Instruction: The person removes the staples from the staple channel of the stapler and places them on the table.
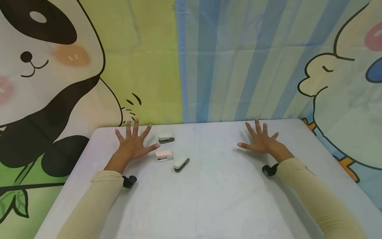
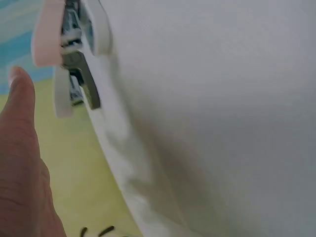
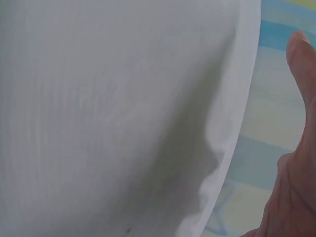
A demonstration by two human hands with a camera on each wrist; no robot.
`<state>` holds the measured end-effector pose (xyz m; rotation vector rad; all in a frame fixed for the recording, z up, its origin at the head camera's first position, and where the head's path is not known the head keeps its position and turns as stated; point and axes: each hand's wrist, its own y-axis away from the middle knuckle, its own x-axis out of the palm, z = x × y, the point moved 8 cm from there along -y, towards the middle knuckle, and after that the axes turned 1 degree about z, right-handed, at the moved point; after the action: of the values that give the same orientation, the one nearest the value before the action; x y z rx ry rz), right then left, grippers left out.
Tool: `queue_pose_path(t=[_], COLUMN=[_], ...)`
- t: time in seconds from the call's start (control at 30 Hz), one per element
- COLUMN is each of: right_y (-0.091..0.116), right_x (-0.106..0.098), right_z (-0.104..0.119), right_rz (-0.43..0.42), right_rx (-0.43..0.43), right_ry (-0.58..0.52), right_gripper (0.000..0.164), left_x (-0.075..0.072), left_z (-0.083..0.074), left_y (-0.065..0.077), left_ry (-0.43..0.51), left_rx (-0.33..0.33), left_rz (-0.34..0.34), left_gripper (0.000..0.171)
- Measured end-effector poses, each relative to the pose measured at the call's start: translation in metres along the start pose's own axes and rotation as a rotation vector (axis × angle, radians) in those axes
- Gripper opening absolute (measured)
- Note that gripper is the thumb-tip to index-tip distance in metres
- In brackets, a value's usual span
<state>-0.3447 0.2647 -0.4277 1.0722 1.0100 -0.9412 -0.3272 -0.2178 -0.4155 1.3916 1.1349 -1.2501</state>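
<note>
Three small staplers lie in a loose group left of centre in the head view. The farthest is a white and grey stapler (image 1: pixel 166 138), nearer lies a pink and white stapler (image 1: pixel 164 155), and a second white and grey stapler (image 1: pixel 181 164) sits at a slant beside it. My left hand (image 1: pixel 132 145) is spread over the table just left of them, its thumb tip close to the far and pink staplers. Fingers splayed, my right hand (image 1: pixel 259 141) hovers above the table's right side and holds nothing. The left wrist view shows the pink stapler (image 2: pixel 48 34) beyond the thumb.
The white table (image 1: pixel 209 199) has its far edge against a printed cloth backdrop (image 1: pixel 149 66) with a panda and stripes. A black wrist camera (image 1: pixel 129 182) sits on the left wrist, another wrist camera (image 1: pixel 270 170) on the right.
</note>
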Motion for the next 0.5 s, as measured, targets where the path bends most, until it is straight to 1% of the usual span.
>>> queue_pose_path(t=[0.1,0.23,0.37,0.5], right_y=[0.0,0.0,-0.002,-0.002], right_x=[-0.003,-0.007,-0.008,-0.009], right_z=[0.011,0.028,0.045,0.062], right_rz=[-0.015,-0.048,-0.09,-0.117], right_rx=[-0.047,-0.132,-0.241,-0.322], right_ry=[-0.019,-0.051,-0.118,-0.205], right_gripper=[0.109,0.103,0.1,0.096], left_x=[-0.01,-0.021,-0.034,-0.041], left_z=[-0.014,-0.031,-0.047,-0.065], left_y=[0.001,0.003,0.009,0.02], left_ry=[0.002,0.044,0.135,0.248], left_rx=[0.041,0.087,0.136,0.2], left_rz=[-0.024,-0.058,-0.115,-0.162], left_gripper=[0.107,0.109,0.109,0.098])
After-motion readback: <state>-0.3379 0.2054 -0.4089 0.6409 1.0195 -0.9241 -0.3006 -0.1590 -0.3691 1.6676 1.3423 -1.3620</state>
